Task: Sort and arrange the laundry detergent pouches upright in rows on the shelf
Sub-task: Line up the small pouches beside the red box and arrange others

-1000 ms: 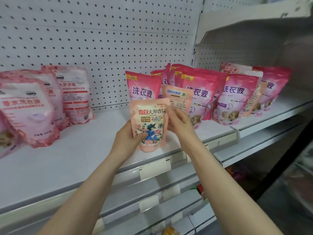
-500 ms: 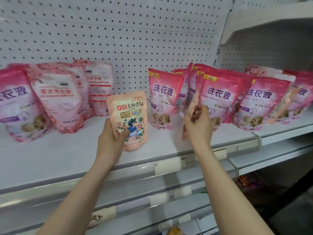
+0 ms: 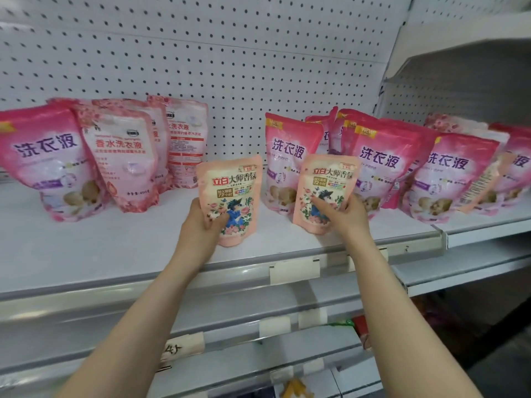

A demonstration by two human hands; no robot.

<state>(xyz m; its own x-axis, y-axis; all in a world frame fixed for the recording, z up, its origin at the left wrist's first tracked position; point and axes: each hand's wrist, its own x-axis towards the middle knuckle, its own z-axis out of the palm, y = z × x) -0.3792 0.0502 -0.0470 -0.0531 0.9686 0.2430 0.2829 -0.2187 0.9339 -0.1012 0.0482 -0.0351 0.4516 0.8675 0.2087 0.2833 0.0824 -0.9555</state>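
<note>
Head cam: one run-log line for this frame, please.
left hand: holds left peach pouch upright | right hand: holds right peach pouch upright | shelf: both near front edge, apart

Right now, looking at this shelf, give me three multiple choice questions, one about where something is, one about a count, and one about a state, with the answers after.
1. Where does the small peach pouch in the left hand sit?
A. near the front of the shelf
B. against the pegboard
C. on the lower shelf

2. How many small peach pouches with the flower picture are in view?
A. one
B. two
C. four

3. How does the peach pouch in the right hand stand?
A. flat on its face
B. upside down
C. upright, print facing out

Answers: 1 A, its base is close to the front edge, ahead of the big pink pouches. 2 B, one is in each hand. 3 C, its top seal is up and the label reads the right way.
</note>
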